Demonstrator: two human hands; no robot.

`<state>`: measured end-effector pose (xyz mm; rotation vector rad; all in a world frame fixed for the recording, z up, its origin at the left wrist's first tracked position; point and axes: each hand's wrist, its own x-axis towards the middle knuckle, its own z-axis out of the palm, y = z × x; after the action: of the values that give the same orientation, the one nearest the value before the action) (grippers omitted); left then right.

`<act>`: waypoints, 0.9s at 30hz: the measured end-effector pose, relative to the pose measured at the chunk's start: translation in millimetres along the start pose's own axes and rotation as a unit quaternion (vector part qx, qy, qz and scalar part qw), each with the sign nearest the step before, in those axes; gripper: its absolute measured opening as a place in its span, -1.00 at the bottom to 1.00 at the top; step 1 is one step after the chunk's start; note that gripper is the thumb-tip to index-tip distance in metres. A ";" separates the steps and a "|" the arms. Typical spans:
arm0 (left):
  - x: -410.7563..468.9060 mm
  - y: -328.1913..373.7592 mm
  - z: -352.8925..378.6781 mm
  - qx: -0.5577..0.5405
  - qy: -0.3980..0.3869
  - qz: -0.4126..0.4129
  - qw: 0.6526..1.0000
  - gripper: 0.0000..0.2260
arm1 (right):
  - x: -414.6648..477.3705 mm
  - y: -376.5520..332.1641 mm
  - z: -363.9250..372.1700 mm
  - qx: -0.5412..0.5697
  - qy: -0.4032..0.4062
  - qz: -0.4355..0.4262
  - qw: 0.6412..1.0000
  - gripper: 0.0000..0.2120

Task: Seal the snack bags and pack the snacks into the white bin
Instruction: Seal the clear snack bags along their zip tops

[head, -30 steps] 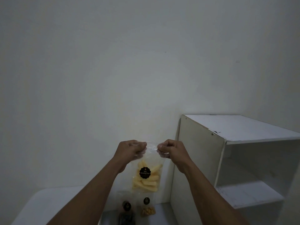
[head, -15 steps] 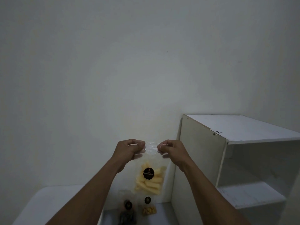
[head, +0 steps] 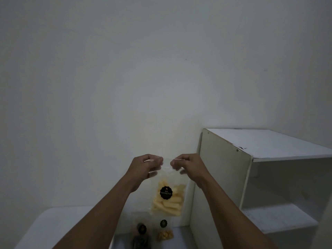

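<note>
Snack bag (head: 168, 198) top between 2 hands (head: 143, 165) (head: 187, 164)

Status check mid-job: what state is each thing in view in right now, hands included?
left hand, pinches the held bag's top left edge.
right hand, pinches its top right edge.
yellow-stick snack bag, held up, hanging upright; seal cannot be told.
dark snack bag, standing below, untouched.
small yellow snack bag, standing beside the dark one, untouched.
white shelf unit, open-fronted, at the right.
</note>
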<state>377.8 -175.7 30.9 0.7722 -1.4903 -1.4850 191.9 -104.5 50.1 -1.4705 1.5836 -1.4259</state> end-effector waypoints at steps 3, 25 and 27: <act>2.6 -0.4 3.2 0.041 0.020 0.026 0.999 -0.92 | -1.8 4.1 3.2 0.003 -0.005 0.004 1.000 -0.93; 1.4 -18.1 28.1 0.121 0.180 -0.050 0.975 -0.63 | -12.6 33.5 28.8 -0.106 0.112 -0.033 0.988 -0.93; 0.6 -18.6 28.2 0.036 0.144 -0.075 0.986 -0.71 | -13.9 36.8 30.7 -0.128 0.106 -0.042 0.985 -0.90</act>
<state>349.6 -165.4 15.2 1.1131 -1.2957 -1.3662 210.0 -107.4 3.7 -1.5882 1.9156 -1.5149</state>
